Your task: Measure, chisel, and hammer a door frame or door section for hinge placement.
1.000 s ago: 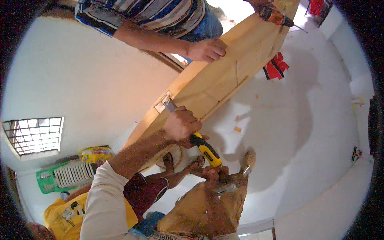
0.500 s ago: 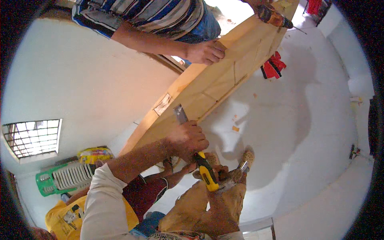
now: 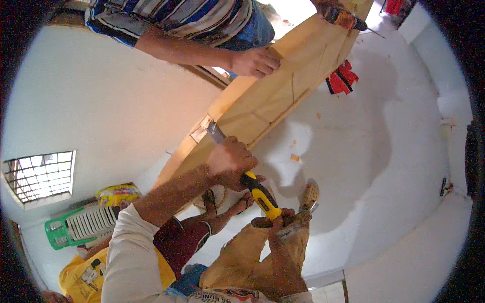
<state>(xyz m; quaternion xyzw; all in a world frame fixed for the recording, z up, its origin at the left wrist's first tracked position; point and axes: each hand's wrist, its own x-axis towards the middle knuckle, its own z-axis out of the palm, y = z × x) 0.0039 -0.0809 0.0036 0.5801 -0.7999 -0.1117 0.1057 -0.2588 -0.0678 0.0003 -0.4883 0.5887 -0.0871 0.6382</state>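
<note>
My left hand (image 3: pixel 231 162) is closed around a chisel (image 3: pixel 263 199) with a yellow and black handle. Its flat metal blade slants up to a shallow pale recess (image 3: pixel 200 129) cut in the long edge of a wooden door panel (image 3: pixel 262 103). By the butt of the handle is my right hand (image 3: pixel 282 218), fingers curled. Something shiny and metallic shows beside that hand, but its shape is unclear.
Across the panel a person in a striped shirt rests a hand (image 3: pixel 256 61) on it. A power drill (image 3: pixel 343 19) is at its far end. Red gloves (image 3: pixel 342 78) and wood chips (image 3: pixel 294 157) lie on the floor. Someone in yellow sits left, near a green-and-white plastic object (image 3: pixel 83 225).
My left hand has moved up and left with the chisel, bringing the blade tip to the recess. My right hand stays near the handle's butt.
</note>
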